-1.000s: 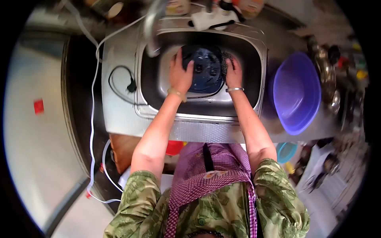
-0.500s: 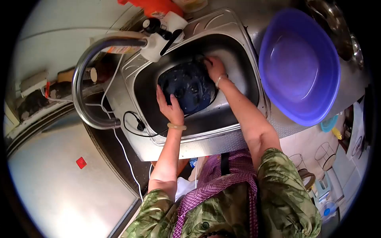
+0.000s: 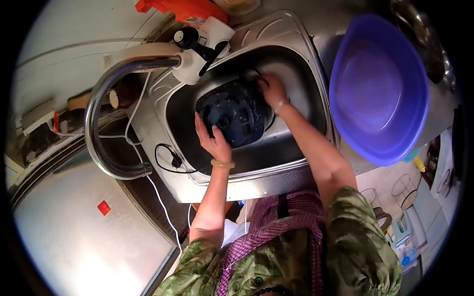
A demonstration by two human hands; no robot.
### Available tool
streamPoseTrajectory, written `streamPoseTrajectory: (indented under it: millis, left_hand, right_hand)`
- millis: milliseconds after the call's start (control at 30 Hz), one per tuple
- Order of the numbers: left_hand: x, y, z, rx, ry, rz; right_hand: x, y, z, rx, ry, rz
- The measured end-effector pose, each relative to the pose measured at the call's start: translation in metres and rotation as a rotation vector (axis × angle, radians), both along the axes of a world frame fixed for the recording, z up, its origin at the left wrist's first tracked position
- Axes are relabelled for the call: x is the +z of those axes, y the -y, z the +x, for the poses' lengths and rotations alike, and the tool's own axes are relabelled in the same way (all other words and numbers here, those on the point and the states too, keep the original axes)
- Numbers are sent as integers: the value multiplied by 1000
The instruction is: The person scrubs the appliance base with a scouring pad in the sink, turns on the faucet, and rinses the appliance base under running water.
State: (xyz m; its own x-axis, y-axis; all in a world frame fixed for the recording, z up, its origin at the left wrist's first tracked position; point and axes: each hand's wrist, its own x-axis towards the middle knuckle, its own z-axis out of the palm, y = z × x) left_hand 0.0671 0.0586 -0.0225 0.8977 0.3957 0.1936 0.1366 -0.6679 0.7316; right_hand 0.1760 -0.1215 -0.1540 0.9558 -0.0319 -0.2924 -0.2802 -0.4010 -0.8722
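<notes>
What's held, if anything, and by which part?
The left grip lies open against the left edge of the dark appliance, no clear hold; whether the right grip holds anything is unclear.

I saw a hard white glare on the lower part of the pale door (image 3: 69, 222), while the sink (image 3: 302, 93) lay much dimmer, its near wall in shadow and a soft sheen across its bare floor. Bright streaks ran along the curved tap (image 3: 92, 116), but the dark object (image 3: 232, 113) showed little detail in the gloom. Towards the black round border straight edges bowed, and the metalware (image 3: 414, 27) looked murky and soft.
</notes>
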Motion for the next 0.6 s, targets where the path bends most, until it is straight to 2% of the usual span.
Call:
streamPoseTrajectory:
  millis: [100,200,300,367,467,500,600]
  left_hand:
    - [4,2,0,9,-16,11]
    - [0,2,0,45,-5,4]
    - [-3,1,2,54,18,-4]
    - [-5,0,0,52,26,-13]
    - [-2,2,1,64,25,-19]
    - [-1,3,0,75,18,-11]
    - [-5,5,1,104,36,-19]
  right_hand:
    - [78,6,-7,11,224,316]
    - [55,-12,21,46,204,332]
    - [1,-9,-9,-78,37,56]
    - [1,-9,-40,-156,-64,-78]
    - [66,-14,-70,-262,201,121]
    - [94,-9,-64,-205,229,168]
    - [62,-9,-37,-137,251,192]
